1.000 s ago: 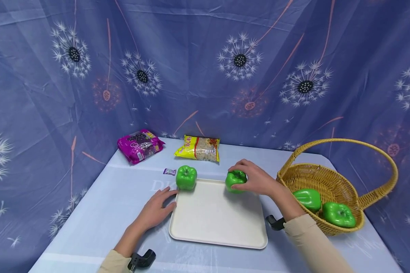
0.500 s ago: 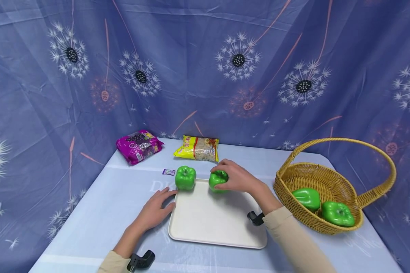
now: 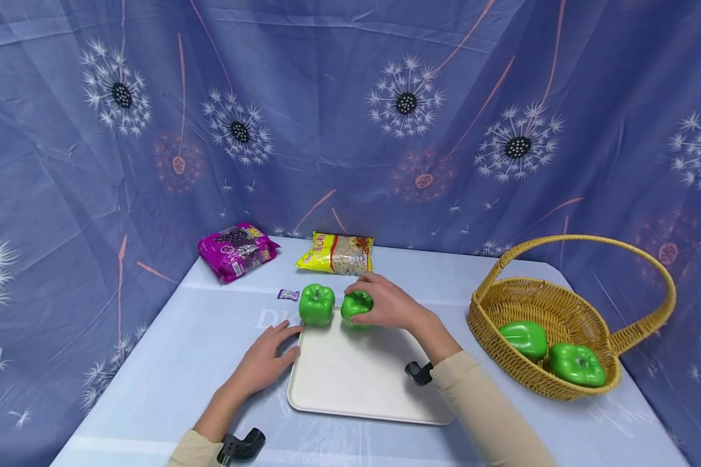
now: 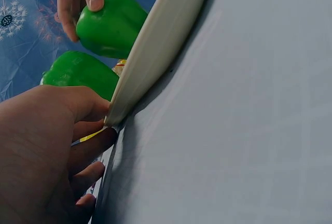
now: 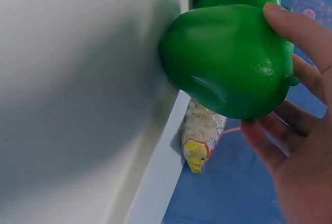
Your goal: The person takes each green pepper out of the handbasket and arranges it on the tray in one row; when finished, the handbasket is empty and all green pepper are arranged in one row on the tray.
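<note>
My right hand (image 3: 385, 303) holds a green bell pepper (image 5: 223, 60) between thumb and fingers, at the back edge of the white tray (image 3: 368, 383). Its lower end is at the tray surface; whether it bears its weight there I cannot tell. Just left of it, a second green bell pepper (image 3: 317, 306) stands upright in the tray's back left corner. My left hand (image 3: 267, 360) rests at the tray's left edge, fingers spread and loosely bent. In the left wrist view, a fingertip of the left hand (image 4: 46, 146) touches the tray rim (image 4: 150, 47).
On the right, a wicker basket (image 3: 485, 331) with a tall handle holds two green bell peppers (image 3: 577, 364). Behind the tray lie a yellow snack bag (image 3: 335, 253), a purple bag (image 3: 237, 251) and a small purple wrapped candy (image 3: 289, 294). A blue dandelion curtain (image 3: 321, 117) hangs behind.
My right hand has carried its bell pepper leftward along the tray's back edge, close to the other pepper. The left hand has stayed at the tray's left edge.
</note>
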Action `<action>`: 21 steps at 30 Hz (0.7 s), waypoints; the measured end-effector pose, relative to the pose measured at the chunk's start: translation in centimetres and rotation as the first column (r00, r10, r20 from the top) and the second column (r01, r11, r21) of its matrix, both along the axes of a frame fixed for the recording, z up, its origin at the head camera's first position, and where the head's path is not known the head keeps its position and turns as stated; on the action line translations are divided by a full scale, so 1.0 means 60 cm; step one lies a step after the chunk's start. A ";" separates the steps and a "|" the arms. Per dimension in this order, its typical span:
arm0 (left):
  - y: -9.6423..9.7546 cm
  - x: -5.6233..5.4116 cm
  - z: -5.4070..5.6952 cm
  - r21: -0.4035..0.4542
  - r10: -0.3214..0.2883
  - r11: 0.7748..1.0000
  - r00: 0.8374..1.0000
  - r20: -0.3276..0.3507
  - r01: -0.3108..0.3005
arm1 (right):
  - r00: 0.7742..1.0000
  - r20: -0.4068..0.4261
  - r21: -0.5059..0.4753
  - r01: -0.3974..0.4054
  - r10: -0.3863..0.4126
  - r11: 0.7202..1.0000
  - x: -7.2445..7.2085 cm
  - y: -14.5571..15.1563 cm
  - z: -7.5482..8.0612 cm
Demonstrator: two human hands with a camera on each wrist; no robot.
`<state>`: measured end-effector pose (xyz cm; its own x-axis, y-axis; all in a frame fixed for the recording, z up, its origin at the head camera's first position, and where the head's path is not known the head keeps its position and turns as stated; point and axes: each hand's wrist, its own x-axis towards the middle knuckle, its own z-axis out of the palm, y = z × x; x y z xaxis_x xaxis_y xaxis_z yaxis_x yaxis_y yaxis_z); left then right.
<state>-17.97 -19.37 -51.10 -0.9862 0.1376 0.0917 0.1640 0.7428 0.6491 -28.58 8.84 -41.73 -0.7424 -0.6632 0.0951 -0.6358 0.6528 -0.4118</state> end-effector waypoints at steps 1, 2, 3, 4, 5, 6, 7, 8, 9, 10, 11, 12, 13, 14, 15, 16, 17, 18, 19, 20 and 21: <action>0.000 0.000 0.000 -0.001 0.001 1.000 1.000 0.000 -0.001 | 1.000 -0.005 0.002 0.002 -0.002 1.000 0.000 -0.003 0.000; 0.000 0.000 0.000 -0.002 0.001 1.000 1.000 -0.001 -0.001 | 1.000 -0.012 0.003 0.004 -0.004 1.000 0.000 -0.006 0.000; 0.000 0.000 0.000 -0.003 0.000 1.000 1.000 -0.002 0.000 | 1.000 -0.019 0.005 0.006 -0.006 1.000 -0.001 -0.009 0.000; 0.000 0.000 0.000 -0.004 -0.001 1.000 1.000 -0.003 0.000 | 1.000 -0.025 0.005 0.007 -0.007 1.000 -0.001 -0.012 0.000; 0.000 0.000 0.000 -0.005 -0.001 1.000 1.000 -0.003 0.001 | 0.999 -0.034 0.008 0.008 -0.007 1.000 -0.001 -0.014 -0.001; 0.000 0.000 0.001 -0.006 -0.001 1.000 1.000 -0.003 0.001 | 0.999 -0.041 0.007 0.005 -0.005 1.000 -0.002 -0.017 -0.002; 0.001 -0.001 0.001 -0.006 -0.001 1.000 1.000 -0.002 0.001 | 0.999 -0.046 0.006 0.002 -0.002 1.000 -0.002 -0.019 -0.002; 0.001 -0.001 0.002 -0.006 -0.003 1.000 1.000 -0.002 0.003 | 0.999 -0.051 0.004 -0.002 0.002 1.000 -0.002 -0.021 -0.003; 0.001 -0.001 0.003 -0.005 -0.004 1.000 1.000 -0.002 0.004 | 0.999 -0.053 0.001 -0.006 0.006 1.000 -0.002 -0.022 -0.004; 0.001 -0.001 0.003 -0.006 -0.005 1.000 1.000 -0.003 0.005 | 0.998 -0.058 0.000 -0.009 0.009 1.000 -0.002 -0.023 -0.005; 0.001 -0.001 0.004 -0.006 -0.006 1.000 1.000 -0.003 0.006 | 0.998 -0.062 -0.002 -0.012 0.012 1.000 -0.002 -0.024 -0.006; 0.001 -0.001 0.004 -0.005 -0.006 1.000 1.000 -0.005 0.006 | 0.998 -0.067 -0.001 -0.014 0.014 1.000 -0.002 -0.025 -0.006; 0.001 -0.001 0.004 -0.005 -0.006 1.000 1.000 -0.006 0.006 | 0.997 -0.070 -0.001 -0.015 0.015 1.000 -0.002 -0.025 -0.007; 0.002 -0.001 0.005 -0.004 -0.006 1.000 1.000 -0.008 0.006 | 0.997 -0.072 -0.001 -0.015 0.015 1.000 -0.002 -0.025 -0.007; 0.001 -0.001 0.005 -0.004 -0.006 1.000 1.000 -0.008 0.006 | 0.997 -0.071 0.000 -0.013 0.013 1.000 -0.002 -0.024 -0.007; 0.001 -0.001 0.004 -0.004 -0.006 1.000 1.000 -0.009 0.006 | 0.997 -0.071 0.001 -0.011 0.011 1.000 -0.002 -0.023 -0.007; 0.001 0.000 0.004 -0.004 -0.005 1.000 1.000 -0.008 0.005 | 0.998 -0.067 0.005 -0.006 0.007 1.000 -0.002 -0.023 -0.007; 0.001 0.000 0.004 -0.005 -0.004 1.000 1.000 -0.008 0.004 | 0.998 -0.059 0.005 -0.003 0.003 1.000 -0.002 -0.022 -0.006; 0.001 0.000 0.004 -0.004 -0.004 1.000 1.000 -0.008 0.004 | 0.999 -0.052 0.004 0.002 -0.002 1.000 -0.002 -0.020 -0.005; 0.001 -0.001 0.004 -0.005 -0.005 1.000 1.000 -0.008 0.005 | 0.999 -0.042 0.000 0.007 -0.007 1.000 -0.002 -0.018 -0.004; 0.001 -0.001 0.004 -0.006 -0.006 1.000 1.000 -0.008 0.006 | 0.999 -0.034 -0.004 0.012 -0.012 1.000 -0.002 -0.017 -0.003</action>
<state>-18.03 -19.28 -50.84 -0.9846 0.1440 0.0990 0.1737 0.7454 0.6436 -28.68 7.82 -41.92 -0.7469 -0.6536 0.1225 -0.6413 0.6593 -0.3924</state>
